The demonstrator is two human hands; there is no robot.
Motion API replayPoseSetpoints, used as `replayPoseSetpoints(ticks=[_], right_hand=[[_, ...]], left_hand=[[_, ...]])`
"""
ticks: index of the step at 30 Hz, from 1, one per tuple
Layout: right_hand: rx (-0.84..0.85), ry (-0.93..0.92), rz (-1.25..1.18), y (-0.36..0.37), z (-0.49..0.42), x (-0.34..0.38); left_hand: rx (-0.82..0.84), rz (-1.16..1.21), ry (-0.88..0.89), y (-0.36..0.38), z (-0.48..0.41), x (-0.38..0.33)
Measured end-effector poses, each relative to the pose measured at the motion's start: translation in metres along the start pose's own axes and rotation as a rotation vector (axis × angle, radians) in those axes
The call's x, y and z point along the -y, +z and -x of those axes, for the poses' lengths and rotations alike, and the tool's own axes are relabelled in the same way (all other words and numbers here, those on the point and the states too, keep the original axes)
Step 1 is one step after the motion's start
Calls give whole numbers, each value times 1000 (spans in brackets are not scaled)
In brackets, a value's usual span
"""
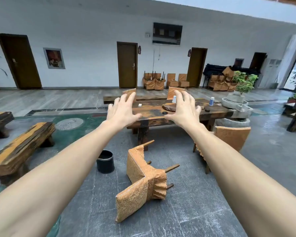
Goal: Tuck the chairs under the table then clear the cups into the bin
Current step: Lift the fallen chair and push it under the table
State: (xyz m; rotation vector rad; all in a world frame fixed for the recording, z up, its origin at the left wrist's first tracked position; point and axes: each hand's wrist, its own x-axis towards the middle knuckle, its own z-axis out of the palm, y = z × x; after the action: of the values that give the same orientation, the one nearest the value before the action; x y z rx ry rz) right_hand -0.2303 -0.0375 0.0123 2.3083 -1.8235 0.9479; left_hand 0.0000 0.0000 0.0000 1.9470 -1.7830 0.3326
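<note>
A dark wooden table (183, 115) stands ahead. An orange-covered chair (142, 182) lies tipped over on the floor in front of it, legs pointing right. A second orange chair (232, 137) stands upright at the table's near right side. Two more chair backs (173, 92) show behind the table. A white cup (174, 99) and a blue-and-white cup (211, 101) stand on the tabletop. A black bin (105, 161) sits on the floor left of the fallen chair. My left hand (121, 112) and my right hand (183, 108) are stretched forward in the air, fingers spread, holding nothing.
A thick wooden bench (19, 147) runs along the left. A stone millstone planter (236, 106) with a green plant stands at the table's right end. Stacked orange chairs (154, 82) line the far wall. Small dark objects and a wooden tray (169, 106) lie on the table.
</note>
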Motion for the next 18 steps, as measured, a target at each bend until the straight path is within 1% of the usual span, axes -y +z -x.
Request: replayPoseSetpoints(ticks=[3, 10, 14, 18], right_hand=[[71, 2, 13, 26, 5, -1], [202, -20, 42, 111, -4, 3], [275, -23, 67, 170, -15, 16], [346, -17, 118, 238, -27, 35]], left_hand=[[73, -5, -53, 25, 10, 17], [212, 4, -155, 103, 18, 91], [269, 11, -204, 153, 18, 143], [377, 48, -260, 206, 18, 195]])
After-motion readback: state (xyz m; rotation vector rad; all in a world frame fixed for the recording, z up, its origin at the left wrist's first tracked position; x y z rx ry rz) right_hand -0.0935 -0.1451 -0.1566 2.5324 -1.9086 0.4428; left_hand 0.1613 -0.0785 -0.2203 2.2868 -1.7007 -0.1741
